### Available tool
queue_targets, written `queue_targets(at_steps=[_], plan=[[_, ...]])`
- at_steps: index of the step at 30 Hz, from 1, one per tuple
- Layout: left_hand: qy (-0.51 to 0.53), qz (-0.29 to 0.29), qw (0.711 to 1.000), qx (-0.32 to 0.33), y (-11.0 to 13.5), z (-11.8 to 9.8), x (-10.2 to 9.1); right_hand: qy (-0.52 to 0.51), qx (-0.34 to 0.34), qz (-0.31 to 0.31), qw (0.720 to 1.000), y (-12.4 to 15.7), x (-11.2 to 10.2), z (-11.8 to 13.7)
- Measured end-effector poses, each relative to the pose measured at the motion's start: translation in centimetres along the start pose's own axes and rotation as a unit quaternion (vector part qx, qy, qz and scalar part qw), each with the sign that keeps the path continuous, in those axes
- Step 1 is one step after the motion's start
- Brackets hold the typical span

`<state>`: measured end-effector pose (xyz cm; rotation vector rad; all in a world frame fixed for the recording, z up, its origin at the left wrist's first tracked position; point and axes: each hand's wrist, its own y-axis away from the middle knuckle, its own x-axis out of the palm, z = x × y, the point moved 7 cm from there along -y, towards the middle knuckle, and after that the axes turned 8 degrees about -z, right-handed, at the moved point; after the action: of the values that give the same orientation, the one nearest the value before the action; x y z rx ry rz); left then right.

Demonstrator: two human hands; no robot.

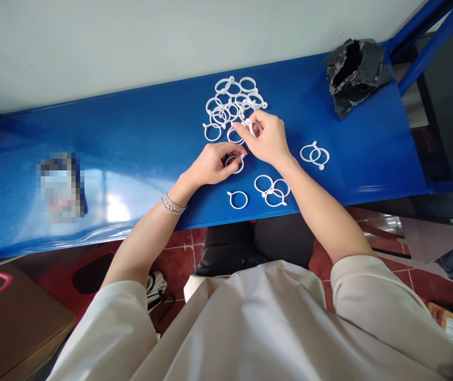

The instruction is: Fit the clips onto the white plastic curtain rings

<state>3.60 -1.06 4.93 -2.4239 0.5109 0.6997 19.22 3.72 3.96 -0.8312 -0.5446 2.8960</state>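
Note:
A heap of several white plastic rings (230, 103) lies on the blue shelf (139, 143) near its far edge. My left hand (210, 165) rests on the shelf with its fingers pinched on one white ring (236, 163). My right hand (265, 138) is just beyond it, fingers closed on another white ring (251, 126) at the near edge of the heap. The two hands almost touch. A silver bracelet (172, 205) sits on my left wrist.
A single ring (237, 199) and a linked trio of rings (273, 189) lie near the shelf's front edge. A linked pair of rings (314, 154) lies to the right. A crumpled black bag (353, 71) stands at the far right. A blurred box (60, 185) sits left.

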Motion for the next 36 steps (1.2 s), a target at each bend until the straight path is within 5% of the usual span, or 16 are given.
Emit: queue_targets(at_steps=[36], plan=[[-0.017, -0.023, 0.999, -0.037, -0.14, 0.81, -0.28, 0.005, 0.01, 0.001, 1.0, -0.06, -0.08, 0.08]])
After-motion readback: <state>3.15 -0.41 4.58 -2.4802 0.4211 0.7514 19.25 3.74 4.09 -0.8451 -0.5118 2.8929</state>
